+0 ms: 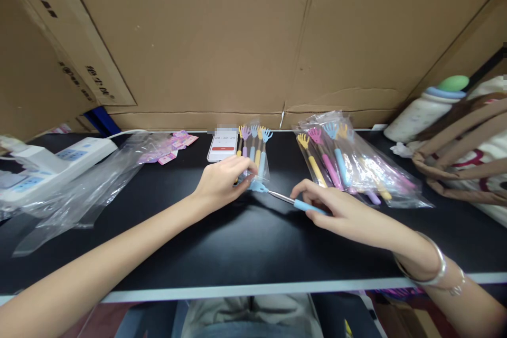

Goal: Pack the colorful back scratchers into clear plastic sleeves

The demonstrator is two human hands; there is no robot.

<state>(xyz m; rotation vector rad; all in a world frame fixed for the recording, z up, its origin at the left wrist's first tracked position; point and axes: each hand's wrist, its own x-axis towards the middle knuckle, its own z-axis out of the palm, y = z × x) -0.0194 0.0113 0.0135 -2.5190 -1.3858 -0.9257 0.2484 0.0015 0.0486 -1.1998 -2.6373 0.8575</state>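
Behind the black desk's front edge, my right fingers pinch a blue, metal-shafted backscratcher, left fingers curled, grip unclear.

I'm sitting at a makeshift workstation; whether it belongs to a workshop or a home, I can't tell. Cardboard sheets wall in my black tabletop, with printed lettering at the left. On it lie a white power strip, loose clear plastic sleeves, small printed cards, bagged claw-headed sticks and a phone showing a timer, with a bottle at the right.
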